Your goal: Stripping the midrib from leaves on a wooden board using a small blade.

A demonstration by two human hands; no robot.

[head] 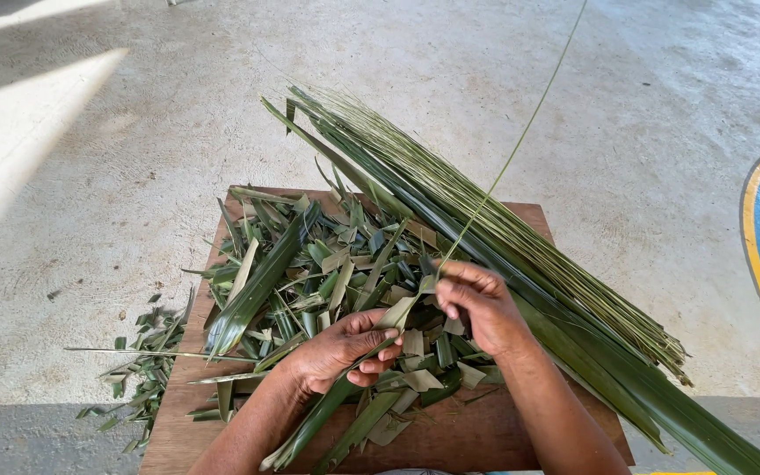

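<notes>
While the right hand [483,306] is pinching the base of a thin green leaf rib [520,136] between thumb and fingertips, the rib is running up and away past the top edge of the view. Just beside it, the left hand [340,350] is closing its fingers around a long green palm leaf strip [345,396], whose pale upper end is reaching toward the right hand's fingertips and whose lower end is trailing toward the near edge of a brown wooden board [476,435]. Both hands are working low over the middle of the board, near each other but not touching. Around and beneath them, a loose pile of cut leaf scraps [309,264] is covering most of the board. To the right, a bundle of stripped thin ribs [503,237] is lying diagonally on long dark leaves [643,387], reaching beyond the board at both ends. Off the board's left edge, more small scraps [138,369] are lying scattered on the pale concrete floor [116,176].
</notes>
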